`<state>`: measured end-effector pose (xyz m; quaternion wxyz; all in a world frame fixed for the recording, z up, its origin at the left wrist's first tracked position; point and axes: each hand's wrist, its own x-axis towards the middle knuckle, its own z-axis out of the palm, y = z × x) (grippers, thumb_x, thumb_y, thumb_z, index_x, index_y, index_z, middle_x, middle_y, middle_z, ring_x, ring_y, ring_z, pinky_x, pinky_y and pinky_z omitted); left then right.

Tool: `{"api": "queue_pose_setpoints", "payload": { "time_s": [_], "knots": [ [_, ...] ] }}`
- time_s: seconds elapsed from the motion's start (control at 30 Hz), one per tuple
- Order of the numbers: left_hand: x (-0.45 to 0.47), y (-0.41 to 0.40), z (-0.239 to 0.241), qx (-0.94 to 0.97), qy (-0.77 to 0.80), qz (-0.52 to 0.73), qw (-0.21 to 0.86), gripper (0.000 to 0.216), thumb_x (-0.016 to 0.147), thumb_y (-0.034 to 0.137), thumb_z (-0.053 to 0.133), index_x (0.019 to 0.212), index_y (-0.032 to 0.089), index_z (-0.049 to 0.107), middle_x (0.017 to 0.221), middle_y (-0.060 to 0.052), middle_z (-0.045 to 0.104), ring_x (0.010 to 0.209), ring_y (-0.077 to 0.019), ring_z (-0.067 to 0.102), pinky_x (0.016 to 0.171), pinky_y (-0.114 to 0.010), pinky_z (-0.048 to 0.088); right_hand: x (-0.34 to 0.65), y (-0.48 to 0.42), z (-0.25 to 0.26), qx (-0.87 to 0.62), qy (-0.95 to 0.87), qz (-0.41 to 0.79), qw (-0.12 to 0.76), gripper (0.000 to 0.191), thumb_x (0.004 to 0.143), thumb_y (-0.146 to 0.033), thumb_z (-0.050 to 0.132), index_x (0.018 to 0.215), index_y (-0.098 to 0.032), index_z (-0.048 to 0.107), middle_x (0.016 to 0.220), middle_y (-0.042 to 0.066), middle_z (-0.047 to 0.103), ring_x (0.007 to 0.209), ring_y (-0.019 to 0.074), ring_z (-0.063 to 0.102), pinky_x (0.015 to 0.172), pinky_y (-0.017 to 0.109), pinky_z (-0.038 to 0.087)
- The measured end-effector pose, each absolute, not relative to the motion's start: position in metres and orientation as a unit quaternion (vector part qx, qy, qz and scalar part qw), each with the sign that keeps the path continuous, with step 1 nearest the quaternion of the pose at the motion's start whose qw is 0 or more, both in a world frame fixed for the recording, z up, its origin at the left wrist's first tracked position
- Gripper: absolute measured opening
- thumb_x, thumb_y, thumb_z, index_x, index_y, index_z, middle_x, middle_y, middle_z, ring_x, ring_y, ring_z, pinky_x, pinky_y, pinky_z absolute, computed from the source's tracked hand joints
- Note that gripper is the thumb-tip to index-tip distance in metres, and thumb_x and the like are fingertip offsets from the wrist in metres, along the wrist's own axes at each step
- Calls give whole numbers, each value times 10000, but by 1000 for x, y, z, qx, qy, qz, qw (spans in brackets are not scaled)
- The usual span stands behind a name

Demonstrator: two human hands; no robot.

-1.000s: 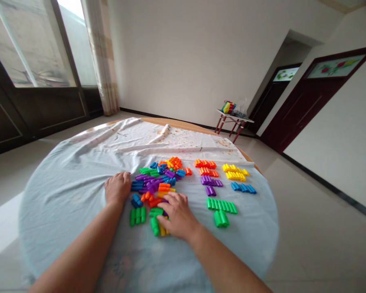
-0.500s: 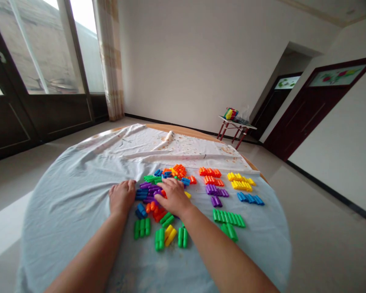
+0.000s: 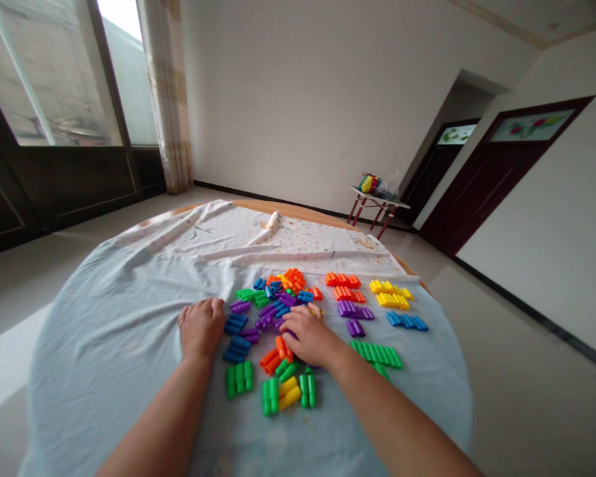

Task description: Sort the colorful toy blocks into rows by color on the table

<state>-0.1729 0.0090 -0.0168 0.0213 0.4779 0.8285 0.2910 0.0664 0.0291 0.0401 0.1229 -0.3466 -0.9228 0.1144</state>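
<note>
A loose heap of colourful plastic tube-shaped blocks lies in the middle of the cloth, with purple blocks [image 3: 267,322] at its centre. My left hand [image 3: 202,328] rests on the cloth at the heap's left edge, fingers laid down beside the blue blocks [image 3: 236,323]. Over the heap's right side, my right hand [image 3: 308,334] has its fingers out, touching or just above purple and orange blocks [image 3: 281,349]; its fingertips partly hide what is beneath. Nearer me lie green blocks [image 3: 239,379] and yellow blocks [image 3: 289,393].
Sorted groups stand to the right: orange blocks [image 3: 342,280], yellow blocks [image 3: 392,301], blue blocks [image 3: 407,321] and green blocks [image 3: 377,354]. A pale blue cloth [image 3: 114,331] covers the round table. Against the far wall stands a small table [image 3: 380,199] with bags on it.
My right hand has moved right and a little towards me, uncovering purple and blue blocks at the heap's centre. Blocks near it have shifted. My left hand stays at the heap's left edge.
</note>
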Motion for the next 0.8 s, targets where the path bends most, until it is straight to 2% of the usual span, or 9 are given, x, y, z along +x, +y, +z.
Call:
{"api": "queue_pose_setpoints", "payload": {
  "time_s": [0.17,0.33,0.5,0.63,0.7,0.8],
  "knots": [
    [-177,8,-17,488,822,291,29,512,845,375,196,911,195,671,1057,-92,672,1026,-247,555,926,-393,349,68,16,37,-359,-900,130,210,184,816,-201,567,980,-227,648,1062,15,654,1078,198,495,1000,411,239],
    [-176,7,-17,501,818,282,34,519,848,402,200,940,205,670,1108,-72,656,1082,-236,529,959,-379,326,79,3,33,-371,-882,139,254,203,812,-181,577,998,-229,639,1069,22,644,1041,182,505,947,371,303],
    [-175,8,-17,507,815,277,39,527,846,420,200,964,208,668,1133,-74,645,1107,-254,512,972,-400,311,84,-4,29,-366,-889,139,239,273,794,-161,587,1054,-232,625,1121,26,625,1046,184,487,925,353,339],
    [-177,8,-17,512,813,274,40,531,844,421,198,959,206,669,1128,-78,647,1091,-268,521,963,-409,320,69,0,21,-316,-922,118,192,361,777,-159,620,1121,-266,594,1190,14,599,1079,204,465,923,382,326],
    [-179,9,-18,514,813,270,39,533,844,407,190,953,203,670,1118,-81,651,1082,-264,527,952,-397,333,62,2,20,-299,-930,117,178,324,781,-158,627,1083,-274,610,1138,2,629,1047,203,489,897,381,331],
    [-181,9,-18,516,815,261,39,535,844,397,183,953,200,668,1106,-85,655,1064,-260,536,934,-384,351,65,2,26,-319,-908,148,226,236,825,-275,605,1060,-249,616,1016,12,667,966,188,532,855,348,356]
  ]
}}
